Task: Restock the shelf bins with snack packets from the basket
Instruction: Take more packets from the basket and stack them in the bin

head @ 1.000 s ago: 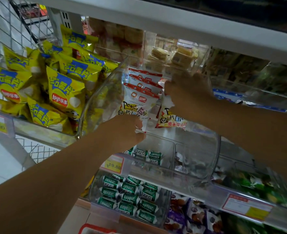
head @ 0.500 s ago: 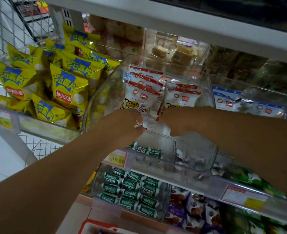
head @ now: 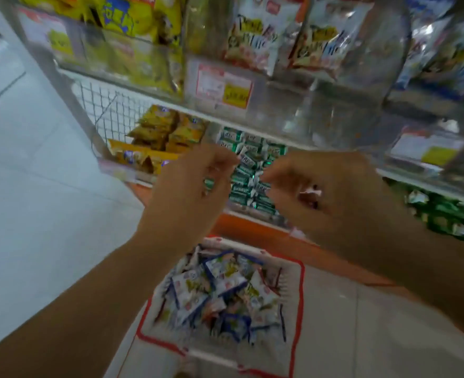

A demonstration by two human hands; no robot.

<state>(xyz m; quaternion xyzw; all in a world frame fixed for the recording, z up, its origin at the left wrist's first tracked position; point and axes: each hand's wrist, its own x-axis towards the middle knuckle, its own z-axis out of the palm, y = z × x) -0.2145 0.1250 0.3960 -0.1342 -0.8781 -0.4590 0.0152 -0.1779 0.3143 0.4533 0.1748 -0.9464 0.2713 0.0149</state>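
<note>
Red plastic runs round the rim of the white basket (head: pixel 300 309). It sits on the floor (head: pixel 34 214), just in front of the bottom shelf's front edge. I think it was put there so each grab is a short reach down.

The snack packets (head: pixel 220 290) lie in a loose heap from one corner of the basket to the other. They are small and shiny, white with blue edges and a bit of green and pink. They look light and crinkly, so they should be easy to scoop up.

Both hands hang in the air above the basket's far edge, near each other but not touching. The left hand (head: pixel 195 186) has loose, curled fingers and nothing in it. The right hand (head: pixel 323 195) is curled too. A small pale spot shows between its fingers, but it is too blurry for me to tell if it holds anything.

Up at the top edge, a clear bin (head: pixel 348 105) on the shelf holds white packets with red tops (head: pixel 252 31). There looks to be room for more.
</note>
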